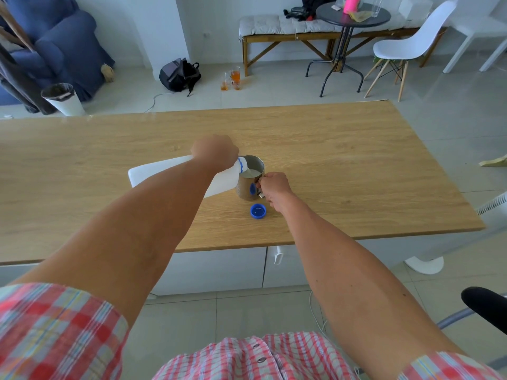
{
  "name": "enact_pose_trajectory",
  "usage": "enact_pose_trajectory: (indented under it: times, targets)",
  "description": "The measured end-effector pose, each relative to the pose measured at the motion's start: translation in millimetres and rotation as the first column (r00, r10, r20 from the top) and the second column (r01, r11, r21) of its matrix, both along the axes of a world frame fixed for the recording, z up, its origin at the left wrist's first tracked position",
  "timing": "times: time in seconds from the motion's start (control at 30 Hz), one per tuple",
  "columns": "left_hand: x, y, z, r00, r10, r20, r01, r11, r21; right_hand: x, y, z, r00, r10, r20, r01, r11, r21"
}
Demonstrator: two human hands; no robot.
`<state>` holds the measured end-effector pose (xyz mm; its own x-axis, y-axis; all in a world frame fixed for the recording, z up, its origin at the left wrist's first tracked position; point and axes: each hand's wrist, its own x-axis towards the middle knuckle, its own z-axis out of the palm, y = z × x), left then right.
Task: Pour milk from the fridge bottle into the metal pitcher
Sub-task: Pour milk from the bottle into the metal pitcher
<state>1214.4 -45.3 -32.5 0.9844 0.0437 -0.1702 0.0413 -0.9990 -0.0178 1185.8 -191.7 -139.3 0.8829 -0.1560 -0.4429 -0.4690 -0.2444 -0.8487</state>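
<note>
Now mid-pour. Left hand (215, 150) wrapped round the neck end of the white plastic milk bottle (175, 174), grip clamped on it, bottle tipped almost flat with its blue-ringed mouth (242, 165) over the near rim of the metal pitcher (250, 178). Right hand (274, 187) curled on the pitcher's handle, grip closed on it, steadying the pitcher where it stands on the wooden bench (343, 165). Milk (252, 172) showing white inside, well up the pitcher by the look of it. Blue cap (258, 210) lying open side up on the bench just in front of the pitcher, apart from both hands.

Risks from here, as a judgement: overfilling if the tilt holds, with the level apparently high already. Glugging from such a flat bottle, throwing a surge past the rim onto the bench. Mouth sitting close to the pitcher's edge, so a small drift toward the left could send the stream down the outside. Loose handle grip letting the pitcher twist under a knock from the bottle.
</note>
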Motion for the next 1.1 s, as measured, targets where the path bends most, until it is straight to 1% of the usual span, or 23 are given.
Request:
enact_pose_trajectory:
  times: [1.1]
  targets:
    - [1.5, -1.1, 0.1, 1.000, -0.011, 0.003, 0.011, 1.000, 0.023, 1.6, 1.0, -1.5, 1.000, -0.006, 0.007, 0.006, 1.000, -0.003]
